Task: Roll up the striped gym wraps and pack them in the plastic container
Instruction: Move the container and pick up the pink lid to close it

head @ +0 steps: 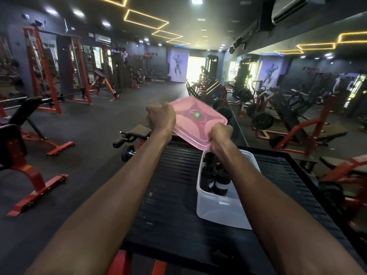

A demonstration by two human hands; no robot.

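Both forearms reach forward and slightly upward from the bottom of the view, bare to the elbow. Left hand [161,118] curled in a fist round the far-left corner of the pink lid [195,121], knuckles up. Right hand [220,133] curled round the lid's near-right corner, fingers hidden beneath it. The lid is held in the air, tilted, above and just beyond the far end of the container; one small green sticker at its centre. One clear plastic container [216,209], open, sits on the black ribbed platform [174,187], toward its right half, long side running away from the viewer. Inside, at the far end, rolled wraps [216,180] stand packed together, dark with a pale band showing on one; at least two rolls, exact count cannot be told. The container's near end shows bare plastic. Red-framed gym machines [49,64] line the floor to the left, a mirror wall [297,80] to the right.
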